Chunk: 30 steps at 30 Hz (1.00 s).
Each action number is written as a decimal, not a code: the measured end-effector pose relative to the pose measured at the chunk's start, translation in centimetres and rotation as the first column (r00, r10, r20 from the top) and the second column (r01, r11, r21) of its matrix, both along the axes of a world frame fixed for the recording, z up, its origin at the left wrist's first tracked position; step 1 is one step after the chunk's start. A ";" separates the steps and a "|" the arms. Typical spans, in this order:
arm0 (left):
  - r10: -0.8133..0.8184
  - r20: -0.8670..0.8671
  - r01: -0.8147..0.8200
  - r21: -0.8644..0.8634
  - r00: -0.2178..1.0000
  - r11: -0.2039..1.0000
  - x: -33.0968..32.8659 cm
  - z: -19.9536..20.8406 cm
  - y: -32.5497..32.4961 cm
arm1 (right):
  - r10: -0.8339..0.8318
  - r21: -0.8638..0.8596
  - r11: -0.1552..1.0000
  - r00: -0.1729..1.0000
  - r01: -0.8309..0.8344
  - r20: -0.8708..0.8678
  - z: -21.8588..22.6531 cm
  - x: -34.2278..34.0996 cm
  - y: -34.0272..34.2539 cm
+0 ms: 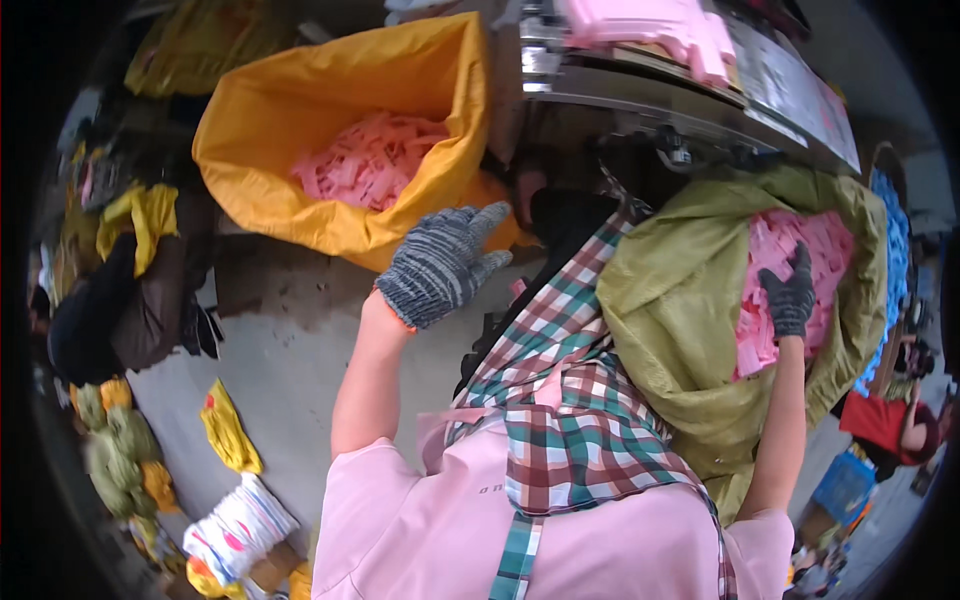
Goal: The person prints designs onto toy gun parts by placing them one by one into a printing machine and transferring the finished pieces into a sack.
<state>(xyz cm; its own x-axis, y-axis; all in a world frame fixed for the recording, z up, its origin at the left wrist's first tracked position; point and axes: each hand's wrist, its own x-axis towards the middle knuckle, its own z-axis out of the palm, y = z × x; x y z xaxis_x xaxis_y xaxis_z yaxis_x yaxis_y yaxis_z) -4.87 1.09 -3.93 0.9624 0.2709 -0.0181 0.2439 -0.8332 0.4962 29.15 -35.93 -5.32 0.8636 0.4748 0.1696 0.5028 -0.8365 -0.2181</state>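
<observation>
My left hand [440, 265], in a grey knitted glove, hovers by the near rim of an orange sack [250, 205]. Its fingers are stretched out with nothing in them. Flat pink plastic pieces [375, 155] lie in the bottom of that sack. On the right, my right hand [789, 296], also gloved, reaches into an olive-green woven sack [665, 290]. Fingers spread, it rests against a heap of similar pink pieces [825, 245] there; whether it touches or grips any one piece is not clear.
A metal workbench or machine [640, 85] with larger pink parts [655, 30] on top stands ahead. Blue pieces [888, 270] are piled beyond the green sack. A yellow bag [230, 430] and a white sack [240, 530] lie on the left floor. A person in red [880, 425] is far right.
</observation>
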 end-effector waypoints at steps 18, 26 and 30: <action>-0.093 0.493 0.299 -0.357 0.865 0.885 4.6 2.8 -9.2 | 0.571 0.212 0.796 0.819 -0.567 0.048 14.4 -14.4 9.2; -0.109 0.342 0.166 -0.143 0.933 0.976 6.6 4.0 -9.7 | 0.725 0.074 0.688 0.685 -0.722 -0.064 16.4 -15.2 10.8; -0.152 0.421 0.109 0.125 0.894 0.986 8.0 4.2 -9.5 | 0.645 0.055 0.760 0.740 -0.648 -0.191 16.2 -14.3 10.1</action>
